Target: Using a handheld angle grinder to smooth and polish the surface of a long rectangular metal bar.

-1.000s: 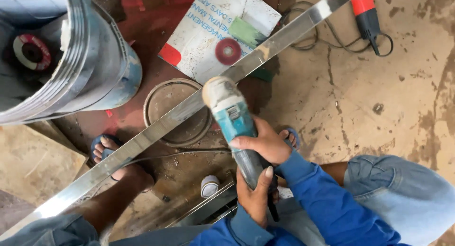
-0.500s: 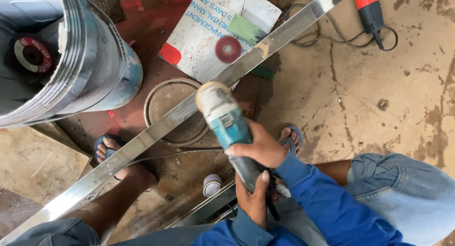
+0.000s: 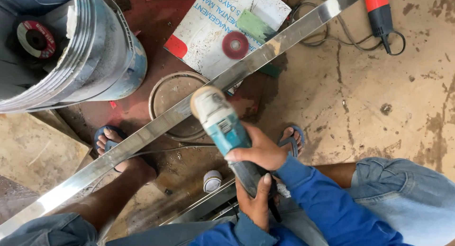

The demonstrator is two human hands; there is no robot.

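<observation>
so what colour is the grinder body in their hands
Teal, with a dark grey rear handle; the angle grinder shows in the head view.

Even daylight is flooding the scene, glare is streaking the long polished steel bar (image 3: 142,138), edges are bending slightly.

A stained concrete floor (image 3: 379,132), tan at right and red-painted toward the top, carries a workshop's clutter around a round metal lid (image 3: 173,103) lying flat near the centre. Just above and right of the lid rests a white printed board (image 3: 208,32) with a red disc (image 3: 235,45) and a green pad (image 3: 255,25) on it. Left of the lid stands a grey-blue bucket (image 3: 95,61). Far right of it lies an orange-and-black power tool (image 3: 379,13) with its coiled cable (image 3: 322,35). Below the lid sits a small white can (image 3: 212,180); two sandalled feet (image 3: 113,146) flank it.
</observation>
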